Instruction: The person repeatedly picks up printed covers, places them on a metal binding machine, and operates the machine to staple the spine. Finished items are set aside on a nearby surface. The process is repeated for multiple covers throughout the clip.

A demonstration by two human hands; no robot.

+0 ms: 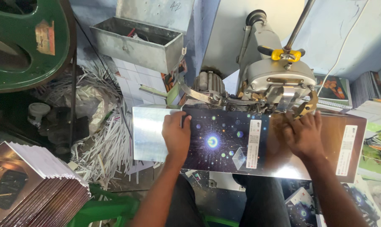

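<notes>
Biggest thing in view is the grey stitching machine (278, 71), bolted up at the back with a yellow wing nut on its rod and a small motor beside it. Under its head runs the metal work plate (150, 130), shiny and bare at its left end.

Lying flat across that plate is the opened booklet cover (224, 141), a wide glossy sheet, dark with a starburst of glowing dots on the left half and warm brown on the right, white label strips on each half. Its top edge sits right under the machine's head.

Over on the left, a big green wheel (26, 42) fills the corner, and below it a heap of white paper trimmings (100, 138). Bottom left, a stack of finished booklets (35, 185) fans out. A grey metal tray (136, 40) hangs on the wall above.

Now the hands. The left hand (176, 134) lies palm down on the cover's left edge, fingers together and curled over the top edge, pressing it to the plate. The right hand (303, 134) lies flat on the brown half, fingers slightly spread and pointing up at the stitching head, fingertips just beside it.
</notes>
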